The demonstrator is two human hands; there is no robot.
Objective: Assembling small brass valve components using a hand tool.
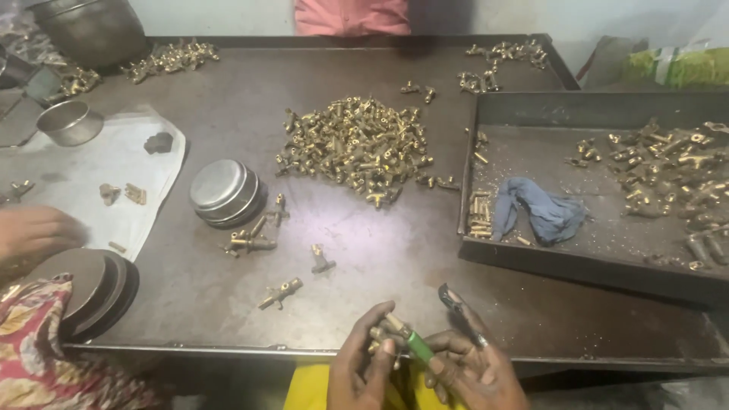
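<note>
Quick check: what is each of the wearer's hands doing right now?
Left hand: closed, pinching a small brass fitting.
Right hand: closed around a green-handled tool, its tip at the fitting.

Both hands meet low at the edge, left hand fingers curled, right hand fingers pinched.

At the near edge of a dark metal table, the person's left hand grips a small brass fitting, while the right hand holds a green-handled tool against it. A heap of brass fittings lies mid-table. A dark tray at the right edge holds a blue cloth. Stacked steel bowls sit left of centre.
</note>
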